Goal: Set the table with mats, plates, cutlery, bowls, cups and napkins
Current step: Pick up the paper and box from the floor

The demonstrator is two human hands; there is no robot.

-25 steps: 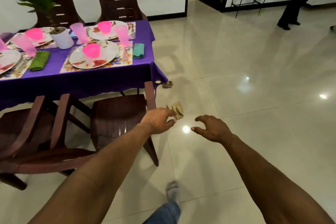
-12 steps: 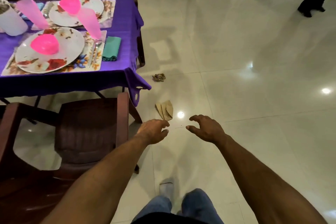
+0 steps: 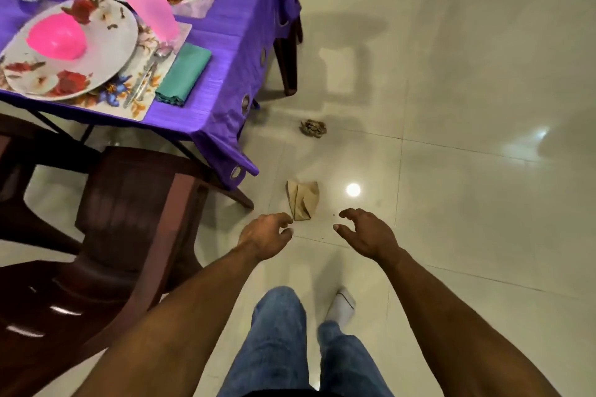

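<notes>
Two places at 10 o'clock look laid on the purple table (image 3: 225, 10): mat (image 3: 142, 103), plate (image 3: 106, 51), pink bowl (image 3: 58, 37), cup (image 3: 148, 5), cutlery (image 3: 145, 77), teal napkin (image 3: 183, 74). Probably nearly finished, judging by this corner. Left hand (image 3: 264, 237) and right hand (image 3: 367, 232), both loosely curled and empty, reaching toward tan folded napkin (image 3: 302, 200) on floor at 12 o'clock, not touching.

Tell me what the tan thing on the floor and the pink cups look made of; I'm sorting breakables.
The tan folded thing looks like matte brown paper or a paper napkin: sharp creases, no shine, though cloth can't be ruled out. The pink cups look like translucent plastic: light passes through the frosted walls; coloured glass seems less likely.
</notes>
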